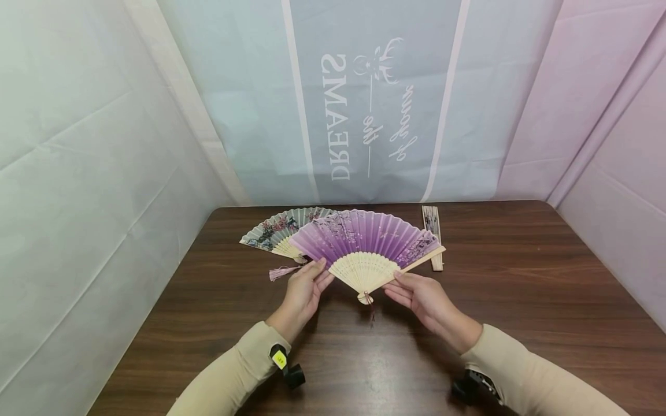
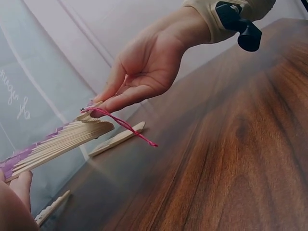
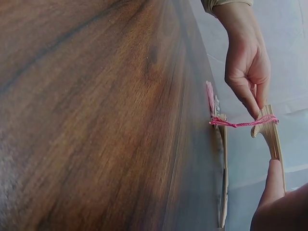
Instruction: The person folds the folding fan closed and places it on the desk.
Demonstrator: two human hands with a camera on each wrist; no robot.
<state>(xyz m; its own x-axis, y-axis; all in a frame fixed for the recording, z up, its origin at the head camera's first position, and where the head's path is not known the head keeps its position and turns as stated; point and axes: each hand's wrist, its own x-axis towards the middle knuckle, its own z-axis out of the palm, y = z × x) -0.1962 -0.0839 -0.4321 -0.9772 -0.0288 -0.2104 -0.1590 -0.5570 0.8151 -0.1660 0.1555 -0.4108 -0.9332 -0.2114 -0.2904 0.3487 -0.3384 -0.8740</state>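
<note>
Purple pleated cloth fills the outspread fan (image 1: 372,242), paler along its scalloped rim and printed with white blossoms and dark twigs, above pierced cream ribs; a pink cord (image 2: 120,122) hangs from its pivot at 6 o'clock. It is raised over the middle of the dark table (image 1: 520,289). Taking its centre as the dial, the left hand (image 1: 304,289) pinches its edge from 8 o'clock, and the right hand (image 1: 426,297) has thumb and fingers closed on the outer rib from 4.

A grey-green fan (image 1: 273,228) lies spread at about 10, partly covered in the head view, with a pink tassel (image 1: 282,273) near 8:30. A folded fan (image 1: 433,231) lies at 3, near the table's far edge. Brown grain shows broadly toward 4, 6 and 8.

At 12, the hanging cloth (image 1: 250,86) bears mirrored, sideways white lettering, "DREAMS" and "the" legible; a yellow wrist label (image 1: 279,359) is too small to read.
</note>
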